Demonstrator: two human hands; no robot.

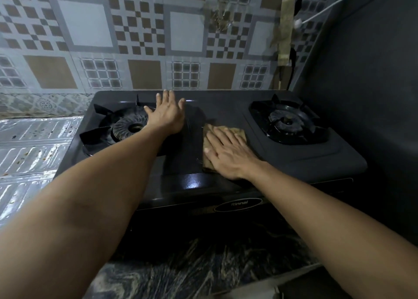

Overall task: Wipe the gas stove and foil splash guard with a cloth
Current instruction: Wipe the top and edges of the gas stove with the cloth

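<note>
A black two-burner gas stove (226,109) stands on a dark marbled counter. My right hand (226,151) lies flat, fingers spread, pressing a brown folded cloth (237,131) onto the stove top between the burners. My left hand (167,115) rests open and flat on the stove just right of the left burner (131,127), holding nothing. The right burner (287,120) sits uncovered at the far right. A silver foil splash guard (29,154), speckled with brown spots, lies flat to the left of the stove.
A patterned foil-covered tile wall (135,38) rises behind the stove. A dark grey wall (366,84) closes off the right side. A white cable (321,11) and taped strips hang in the back right corner. The counter's marbled front edge (203,264) runs below the stove.
</note>
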